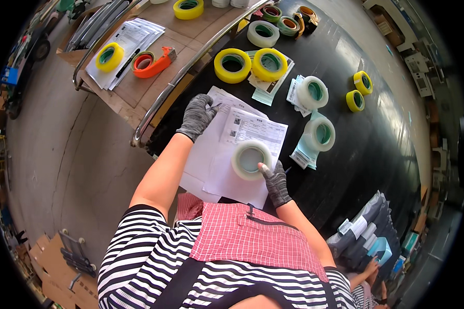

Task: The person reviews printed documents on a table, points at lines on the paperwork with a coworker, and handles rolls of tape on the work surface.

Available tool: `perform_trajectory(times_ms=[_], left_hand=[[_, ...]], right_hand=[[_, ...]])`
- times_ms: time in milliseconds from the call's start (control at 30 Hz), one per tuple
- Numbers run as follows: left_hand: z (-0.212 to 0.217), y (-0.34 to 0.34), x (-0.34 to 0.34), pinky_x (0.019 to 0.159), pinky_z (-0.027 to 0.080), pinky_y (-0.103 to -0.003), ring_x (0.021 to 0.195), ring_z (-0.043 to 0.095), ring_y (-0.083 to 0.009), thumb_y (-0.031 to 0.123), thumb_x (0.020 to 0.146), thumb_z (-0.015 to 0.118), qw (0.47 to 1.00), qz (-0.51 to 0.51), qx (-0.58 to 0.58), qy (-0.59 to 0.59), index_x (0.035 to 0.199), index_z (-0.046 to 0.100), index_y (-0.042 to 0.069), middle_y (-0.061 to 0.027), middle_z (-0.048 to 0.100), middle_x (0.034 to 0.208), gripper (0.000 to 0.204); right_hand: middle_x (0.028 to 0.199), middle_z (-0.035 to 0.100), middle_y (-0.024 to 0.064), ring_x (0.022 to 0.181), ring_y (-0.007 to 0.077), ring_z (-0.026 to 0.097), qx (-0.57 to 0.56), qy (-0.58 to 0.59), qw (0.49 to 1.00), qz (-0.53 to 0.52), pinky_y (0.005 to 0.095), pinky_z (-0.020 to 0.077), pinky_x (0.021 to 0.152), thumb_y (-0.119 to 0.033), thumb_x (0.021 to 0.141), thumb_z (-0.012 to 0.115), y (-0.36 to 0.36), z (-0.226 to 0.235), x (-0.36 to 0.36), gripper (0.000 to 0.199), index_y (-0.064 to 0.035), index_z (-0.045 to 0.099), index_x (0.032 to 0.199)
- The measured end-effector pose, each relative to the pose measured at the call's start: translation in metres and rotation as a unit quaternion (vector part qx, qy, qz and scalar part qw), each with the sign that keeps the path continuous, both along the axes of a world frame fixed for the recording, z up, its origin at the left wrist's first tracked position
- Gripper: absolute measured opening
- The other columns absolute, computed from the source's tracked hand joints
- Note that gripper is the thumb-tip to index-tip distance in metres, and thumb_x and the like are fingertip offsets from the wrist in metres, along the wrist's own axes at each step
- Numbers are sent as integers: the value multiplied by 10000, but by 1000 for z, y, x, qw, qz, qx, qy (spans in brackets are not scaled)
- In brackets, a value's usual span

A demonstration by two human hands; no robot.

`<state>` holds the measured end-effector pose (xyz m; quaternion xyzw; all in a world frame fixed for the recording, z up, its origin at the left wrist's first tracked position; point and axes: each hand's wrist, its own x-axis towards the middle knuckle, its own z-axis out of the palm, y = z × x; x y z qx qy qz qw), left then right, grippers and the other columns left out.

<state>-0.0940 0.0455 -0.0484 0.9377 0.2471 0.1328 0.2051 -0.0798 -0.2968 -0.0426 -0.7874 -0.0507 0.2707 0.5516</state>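
Note:
A stack of white printed paper sheets (232,154) lies on the black table (376,149) in front of me. My left hand (197,116), in a grey knit glove, rests flat on the sheets' upper left corner. My right hand (275,180), also gloved, grips the lower right rim of a clear tape roll (250,159) that sits on the sheets; one bare fingertip pokes out onto the roll.
Several tape rolls lie further back: yellow ones (232,65), clear ones (320,133), small yellow ones (362,82). A wooden cart (139,82) on the left carries papers, a yellow roll and an orange tape dispenser (152,62). Grey parcels (363,232) and another person's hand (370,268) are at lower right.

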Motion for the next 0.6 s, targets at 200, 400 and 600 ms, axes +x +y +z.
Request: perform_trajectory(times_ms=[200, 400, 600], left_hand=[[-11, 25, -25, 878, 520, -336, 961, 670, -253, 178, 875, 753, 950, -35, -293, 102, 1199, 619, -60, -180, 708, 1090, 424], [2, 60, -75, 935, 473, -310, 1020, 621, -170, 121, 963, 627, 864, 27, -500, -49, 1276, 585, -16, -90, 693, 1126, 344], [34, 97, -134, 895, 487, -312, 969, 593, -151, 132, 968, 624, 897, 129, -410, -103, 1326, 586, 47, -77, 682, 1096, 369]], right_hand=[[1127, 681, 136, 1010, 204, 634, 26, 13, 1000, 4, 356, 509, 891, -343, 857, 803, 1, 0, 0, 585, 11, 577, 1263], [1193, 637, 93, 1049, 175, 598, 142, 107, 984, -26, 338, 493, 908, -332, 912, 735, 16, 25, 1, 549, -7, 555, 1317], [1142, 629, 96, 1009, 180, 601, 206, 203, 956, -43, 342, 512, 853, -315, 891, 759, 71, 22, -5, 562, -25, 547, 1324]])
